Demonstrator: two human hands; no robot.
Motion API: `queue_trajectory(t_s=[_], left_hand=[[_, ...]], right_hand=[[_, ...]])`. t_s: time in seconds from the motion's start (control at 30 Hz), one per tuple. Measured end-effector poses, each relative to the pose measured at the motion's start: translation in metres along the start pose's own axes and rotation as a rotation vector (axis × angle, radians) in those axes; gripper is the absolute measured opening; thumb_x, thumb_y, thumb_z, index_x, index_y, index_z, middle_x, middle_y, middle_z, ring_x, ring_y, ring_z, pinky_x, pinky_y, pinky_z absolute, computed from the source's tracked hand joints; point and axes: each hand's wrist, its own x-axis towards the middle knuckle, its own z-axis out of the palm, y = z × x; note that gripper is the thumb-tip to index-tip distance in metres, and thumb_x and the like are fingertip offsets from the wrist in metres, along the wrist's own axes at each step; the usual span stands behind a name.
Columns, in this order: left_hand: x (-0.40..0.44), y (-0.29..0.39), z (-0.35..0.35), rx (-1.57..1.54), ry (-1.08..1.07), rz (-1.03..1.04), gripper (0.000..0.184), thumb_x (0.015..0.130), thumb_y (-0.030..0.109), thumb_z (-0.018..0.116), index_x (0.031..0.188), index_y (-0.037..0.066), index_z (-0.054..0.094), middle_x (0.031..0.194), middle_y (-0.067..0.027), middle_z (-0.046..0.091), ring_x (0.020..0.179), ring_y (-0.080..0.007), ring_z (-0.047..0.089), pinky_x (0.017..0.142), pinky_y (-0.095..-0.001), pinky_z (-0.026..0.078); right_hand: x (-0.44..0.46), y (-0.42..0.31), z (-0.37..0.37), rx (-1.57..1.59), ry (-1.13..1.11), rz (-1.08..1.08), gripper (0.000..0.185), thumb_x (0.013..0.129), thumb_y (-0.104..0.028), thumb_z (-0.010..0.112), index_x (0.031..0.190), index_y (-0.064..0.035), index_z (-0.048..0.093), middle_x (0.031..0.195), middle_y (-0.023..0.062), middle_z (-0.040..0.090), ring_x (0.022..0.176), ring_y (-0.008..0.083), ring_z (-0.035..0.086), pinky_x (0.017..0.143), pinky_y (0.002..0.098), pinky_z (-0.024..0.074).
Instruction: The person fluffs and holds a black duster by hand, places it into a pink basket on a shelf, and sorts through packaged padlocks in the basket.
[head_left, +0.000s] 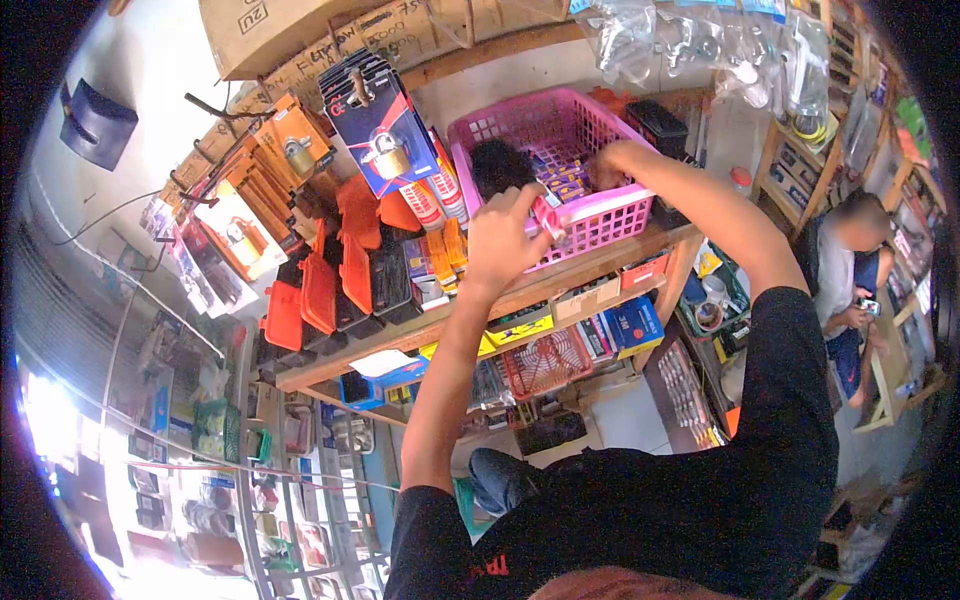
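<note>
Pinching a small pink-and-white item [548, 216] between thumb and fingers, the left hand [497, 243] was at the near left part of the pink basket [612, 222], by its rim. The right hand [604, 170] reached over the right side into the basket; its fingers were mostly hidden, so open or closed, cannot tell. Inside the basket lay small yellow-and-purple packs [563, 178], between the two hands, and a black bundle [498, 165] on the left.

The basket sat on a wooden shelf [590, 262]. Left of it stood red-and-white tubes [422, 203], with carded padlocks [388, 155] hanging above and more orange cards [298, 150] farther left. Black bins with orange lids [318, 290] were lined up on the left part of the shelf. A black case [657, 126] was just beyond the basket's far right side.

Below, the lower shelf held a red plastic basket [548, 365] and, to its right, a blue box [633, 322]. A cardboard box [290, 35] was at the far left, up high; clear plastic bags [690, 45] hung at the far right. Well apart on the right, a seated person [845, 260] held a phone [869, 306].
</note>
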Motion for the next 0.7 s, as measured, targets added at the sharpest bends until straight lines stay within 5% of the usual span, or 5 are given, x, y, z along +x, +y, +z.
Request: queue_trajectory(t_s=[0.07, 0.2, 0.53, 0.7], left_hand=[[0.001, -0.001, -0.003, -0.049, -0.001, 0.014, 0.044, 0.073, 0.033, 0.073, 0.106, 0.009, 0.06, 0.08, -0.0124, 0.059, 0.074, -0.0327, 0.061, 0.066, -0.0431, 0.049], [0.001, 0.002, -0.005, -0.076, -0.003, 0.004, 0.051, 0.072, 0.035, 0.074, 0.112, 0.009, 0.058, 0.081, -0.0127, 0.059, 0.075, -0.0328, 0.062, 0.066, -0.0427, 0.05], [0.0, 0.003, -0.009, -0.133, -0.034, -0.09, 0.065, 0.071, 0.036, 0.075, 0.122, 0.006, 0.05, 0.092, -0.0151, 0.064, 0.083, -0.0356, 0.065, 0.072, -0.0433, 0.052], [-0.002, 0.006, -0.005, -0.088, -0.016, -0.067, 0.057, 0.07, 0.033, 0.075, 0.117, 0.008, 0.054, 0.087, -0.0143, 0.062, 0.081, -0.0355, 0.064, 0.072, -0.044, 0.051]], right_hand=[[0.035, 0.02, 0.02, -0.123, 0.131, -0.115, 0.037, 0.084, -0.038, 0.066, 0.111, -0.0124, 0.066, 0.11, 0.0122, 0.068, 0.089, 0.027, 0.063, 0.075, 0.044, 0.0505], [0.079, 0.029, 0.031, 0.037, 0.058, -0.003, 0.04, 0.083, -0.043, 0.064, 0.111, -0.0143, 0.066, 0.108, 0.0129, 0.068, 0.086, 0.0263, 0.063, 0.075, 0.0438, 0.0498], [0.028, 0.012, 0.02, 0.109, 0.106, 0.016, 0.036, 0.075, -0.038, 0.067, 0.1, -0.0131, 0.072, 0.101, 0.0142, 0.07, 0.087, 0.0314, 0.066, 0.075, 0.0456, 0.053], [0.008, 0.008, 0.019, 0.132, 0.165, 0.012, 0.034, 0.07, -0.035, 0.069, 0.095, -0.0125, 0.074, 0.097, 0.0148, 0.071, 0.087, 0.034, 0.068, 0.075, 0.0465, 0.0545]])
